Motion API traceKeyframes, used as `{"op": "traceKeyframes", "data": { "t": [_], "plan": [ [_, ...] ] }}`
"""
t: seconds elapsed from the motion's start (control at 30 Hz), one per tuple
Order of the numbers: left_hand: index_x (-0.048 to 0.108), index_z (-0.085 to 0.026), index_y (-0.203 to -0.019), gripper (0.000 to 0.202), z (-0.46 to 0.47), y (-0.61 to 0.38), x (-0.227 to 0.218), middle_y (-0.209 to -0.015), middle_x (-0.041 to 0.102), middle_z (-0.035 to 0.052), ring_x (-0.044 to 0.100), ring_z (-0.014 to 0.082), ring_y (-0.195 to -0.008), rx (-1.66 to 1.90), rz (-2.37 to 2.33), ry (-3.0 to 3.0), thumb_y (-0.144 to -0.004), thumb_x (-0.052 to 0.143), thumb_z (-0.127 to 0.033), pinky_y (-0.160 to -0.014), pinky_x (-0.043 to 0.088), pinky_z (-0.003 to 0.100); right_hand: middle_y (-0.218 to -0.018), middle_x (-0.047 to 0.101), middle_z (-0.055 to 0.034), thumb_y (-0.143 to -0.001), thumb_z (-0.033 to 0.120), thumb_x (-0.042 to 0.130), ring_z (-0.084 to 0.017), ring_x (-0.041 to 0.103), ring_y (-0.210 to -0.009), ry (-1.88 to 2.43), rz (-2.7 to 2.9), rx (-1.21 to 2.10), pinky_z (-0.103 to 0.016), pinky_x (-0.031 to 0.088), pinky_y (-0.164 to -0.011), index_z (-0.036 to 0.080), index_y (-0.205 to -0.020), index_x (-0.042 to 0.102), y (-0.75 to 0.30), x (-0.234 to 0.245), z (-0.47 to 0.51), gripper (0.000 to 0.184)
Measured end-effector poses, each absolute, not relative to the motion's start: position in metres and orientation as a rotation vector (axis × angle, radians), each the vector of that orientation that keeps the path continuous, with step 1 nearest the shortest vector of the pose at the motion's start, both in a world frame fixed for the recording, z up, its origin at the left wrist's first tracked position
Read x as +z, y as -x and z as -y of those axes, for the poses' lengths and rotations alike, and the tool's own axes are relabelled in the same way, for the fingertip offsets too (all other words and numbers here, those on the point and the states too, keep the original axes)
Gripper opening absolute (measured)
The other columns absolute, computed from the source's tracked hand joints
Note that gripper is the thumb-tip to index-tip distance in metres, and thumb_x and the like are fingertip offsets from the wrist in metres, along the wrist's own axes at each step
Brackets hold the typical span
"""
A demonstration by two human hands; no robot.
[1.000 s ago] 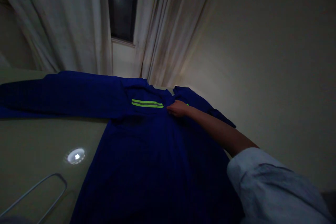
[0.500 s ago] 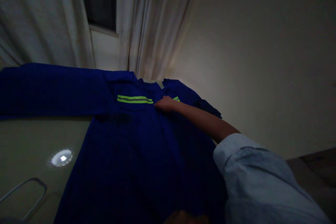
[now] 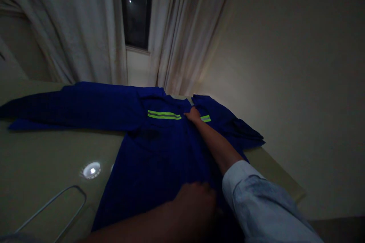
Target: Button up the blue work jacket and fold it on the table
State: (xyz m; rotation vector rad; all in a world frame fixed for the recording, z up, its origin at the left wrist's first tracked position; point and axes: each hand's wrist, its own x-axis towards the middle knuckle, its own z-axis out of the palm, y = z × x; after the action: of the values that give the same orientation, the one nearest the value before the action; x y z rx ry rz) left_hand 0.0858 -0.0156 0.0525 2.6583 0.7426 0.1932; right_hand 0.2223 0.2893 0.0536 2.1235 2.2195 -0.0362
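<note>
A dark blue work jacket (image 3: 162, 159) with yellow-green reflective strips on the chest lies spread front up on a pale, glossy table (image 3: 42, 155). Its left-side sleeve (image 3: 94, 108) stretches out to the left. Near the collar, my right hand (image 3: 193, 114) is closed on the front edge of the jacket, between the two strips. My left hand (image 3: 196, 201) is a closed fist lower down over the jacket front, its fingers mostly hidden in shadow; it appears to grip the cloth there.
A wire loop (image 3: 76, 188), looking like part of a clothes hanger, lies at the lower left. Above it a ceiling light reflects on the tabletop. Behind the table hang long curtains (image 3: 85, 26) beside a dark window (image 3: 137, 11). A plain wall (image 3: 291, 83) stands close on the right.
The view has shifted, so the jacket sits further right and the table's right corner shows. My left hand has come up into view over the jacket front. My right hand stays near the collar.
</note>
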Motion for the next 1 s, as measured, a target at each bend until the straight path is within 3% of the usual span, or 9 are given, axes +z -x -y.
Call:
{"op": "traceKeyframes", "data": {
  "t": [0.07, 0.1, 0.17, 0.23, 0.37, 0.7, 1.0],
  "plan": [
    [0.070, -0.016, -0.121, 0.042, -0.016, -0.069, 0.052, -0.126, 0.072, 0.0169, 0.069, 0.0362, -0.117, 0.354, -1.054, -2.652, -0.099, 0.061, -0.051, -0.094, 0.060, 0.056, -0.135, 0.066, -0.0243, -0.105, 0.042, 0.053, -0.035, 0.069, -0.118, -2.266, -2.173, 0.002, -0.040, 0.053, -0.090, 0.017, -0.147, 0.055, -0.221, 0.049, -0.297, 0.049],
    [0.066, -0.016, -0.133, 0.053, -0.029, -0.062, 0.048, -0.141, 0.065, 0.0193, 0.060, 0.0394, -0.133, 0.404, -1.155, -2.647, -0.099, 0.060, -0.055, -0.107, 0.050, 0.066, -0.138, 0.065, -0.0233, -0.106, 0.040, 0.049, -0.034, 0.068, -0.121, -2.335, -2.157, 0.040, -0.039, 0.053, -0.090, 0.019, -0.148, 0.055, -0.219, 0.048, -0.301, 0.048],
    [0.051, -0.019, -0.154, 0.073, -0.052, -0.051, 0.031, -0.162, 0.047, 0.0201, 0.039, 0.0437, -0.151, 0.428, -1.217, -2.626, -0.098, 0.054, -0.067, -0.119, 0.029, 0.077, -0.146, 0.062, -0.0211, -0.108, 0.036, 0.043, -0.032, 0.064, -0.127, -2.425, -2.179, 0.086, -0.038, 0.052, -0.094, 0.021, -0.151, 0.054, -0.212, 0.043, -0.307, 0.047],
    [0.041, -0.022, -0.162, 0.080, -0.066, -0.043, 0.012, -0.169, 0.037, 0.0172, 0.028, 0.0439, -0.157, 0.410, -1.166, -2.603, -0.099, 0.046, -0.073, -0.122, 0.018, 0.079, -0.145, 0.064, -0.0181, -0.108, 0.033, 0.042, -0.030, 0.064, -0.127, -2.455, -2.243, 0.095, -0.036, 0.052, -0.096, 0.022, -0.147, 0.059, -0.202, 0.034, -0.311, 0.044],
    [0.037, -0.029, -0.164, 0.078, -0.073, -0.038, -0.012, -0.172, 0.031, 0.0125, 0.024, 0.0422, -0.159, 0.434, -1.096, -2.581, -0.100, 0.042, -0.074, -0.125, 0.011, 0.077, -0.129, 0.073, -0.0130, -0.105, 0.027, 0.048, -0.025, 0.068, -0.116, -2.424, -2.392, 0.060, -0.030, 0.050, -0.096, 0.022, -0.132, 0.073, -0.187, 0.009, -0.314, 0.036],
    [0.036, -0.034, -0.164, 0.074, -0.070, -0.038, -0.010, -0.171, 0.035, 0.0080, 0.029, 0.0411, -0.157, 0.471, -1.129, -2.628, -0.100, 0.044, -0.072, -0.125, 0.016, 0.075, -0.121, 0.069, -0.0121, -0.098, 0.021, 0.056, -0.025, 0.059, -0.118, -2.278, -2.614, 0.066, -0.032, 0.048, -0.096, 0.019, -0.118, 0.079, -0.191, -0.008, -0.321, 0.030],
    [0.036, -0.029, -0.164, 0.075, -0.071, -0.039, -0.007, -0.172, 0.031, 0.0123, 0.025, 0.0435, -0.158, 0.355, -1.128, -2.657, -0.102, 0.042, -0.071, -0.122, 0.015, 0.080, -0.120, 0.069, -0.0119, -0.094, 0.017, 0.056, -0.026, 0.059, -0.117, -2.195, -2.724, 0.031, -0.035, 0.047, -0.102, 0.018, -0.117, 0.079, -0.190, -0.011, -0.320, 0.032]
  ]
}}
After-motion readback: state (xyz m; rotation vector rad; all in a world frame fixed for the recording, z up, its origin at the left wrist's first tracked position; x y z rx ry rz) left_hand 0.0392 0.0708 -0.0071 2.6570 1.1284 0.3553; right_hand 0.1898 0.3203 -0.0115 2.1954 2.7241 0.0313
